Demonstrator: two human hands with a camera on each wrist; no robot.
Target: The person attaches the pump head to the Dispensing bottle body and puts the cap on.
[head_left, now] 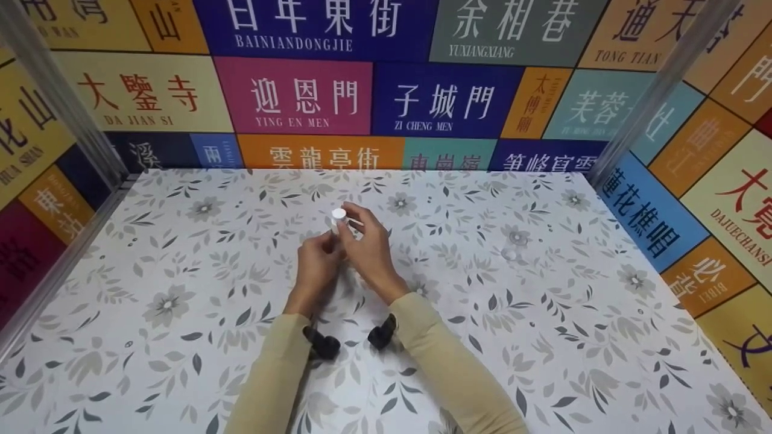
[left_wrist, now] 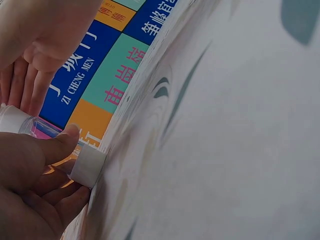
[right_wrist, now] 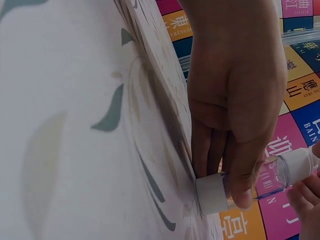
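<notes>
Bottle, small and transparent with white ends, is held upright, or nearly so, over the middle of the table. Its lower white end is brought right down to the patterned surface; whether contact is made cannot be told. The left grip is closed low round the body, with the thumb laid along it. The upper white end is pinched between thumb and fingers of the right grip.

Risk, as judged: the bottle could be tipped or twisted loose if unequal force were applied by the two grips, since smooth walls are held mainly by fingertips. Should the upper end be a loose cap, it could be pulled off suddenly. Whether liquid is contained cannot be seen.

Surroundings: a faint transparent object is noted to the right, well apart, easily overlooked against the floral print. Two black wrist devices are worn close together and could be knocked if the forearms were crossed. From above, the body is mostly screened by fingers. The table is backed by lettered wall panels.
</notes>
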